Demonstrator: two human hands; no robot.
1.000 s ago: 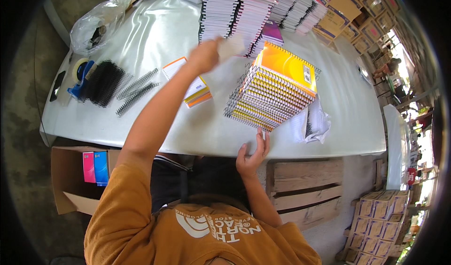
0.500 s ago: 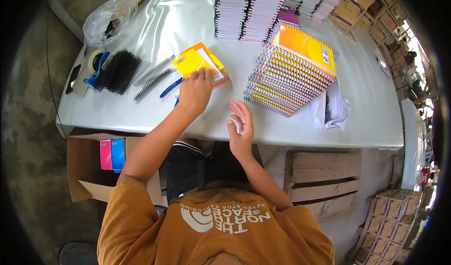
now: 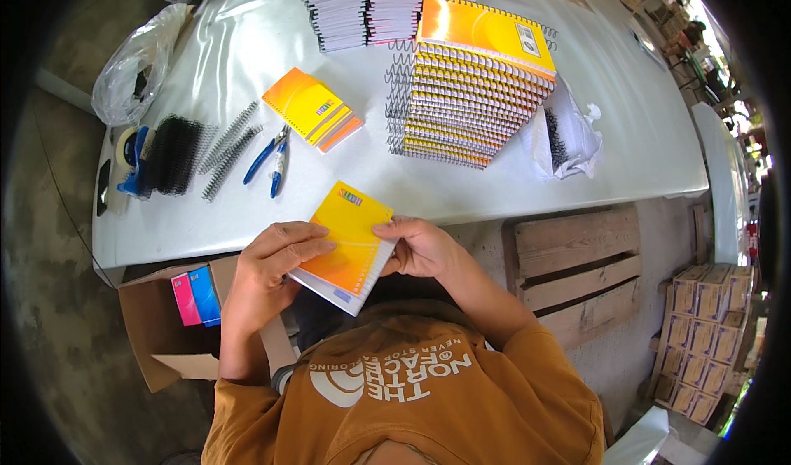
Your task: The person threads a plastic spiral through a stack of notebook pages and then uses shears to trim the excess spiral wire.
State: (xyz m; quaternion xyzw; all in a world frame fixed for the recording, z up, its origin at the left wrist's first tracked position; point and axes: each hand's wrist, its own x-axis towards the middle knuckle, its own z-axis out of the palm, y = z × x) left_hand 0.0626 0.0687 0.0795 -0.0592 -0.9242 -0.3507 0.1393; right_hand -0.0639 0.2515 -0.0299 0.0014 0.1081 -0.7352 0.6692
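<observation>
A yellow-orange notebook (image 3: 353,228) with a row of punched holes along one edge is held between both hands, just in front of the table's near edge. My left hand (image 3: 284,255) grips its left side, fingers lying over the cover. On its right edge my right hand (image 3: 414,244) pinches the punched side, thumb on top. White pages show beneath the cover; no coil is visible in the holes. Farther off on the table lie a small pile of similar unbound notebooks (image 3: 311,109) and blue-handled pliers (image 3: 270,162).
Loose wire coils (image 3: 231,152), a black coil bundle (image 3: 175,156) and a tape dispenser (image 3: 134,160) sit at the left. A tall stack of coil-bound notebooks (image 3: 474,102) stands right of centre, beside a white plastic bag (image 3: 577,140). An open carton (image 3: 156,345) is below the table's left side.
My left hand has drawn a notebook from the small pile toward my body. My right hand, empty before, now holds its punched edge. The view has shifted.
</observation>
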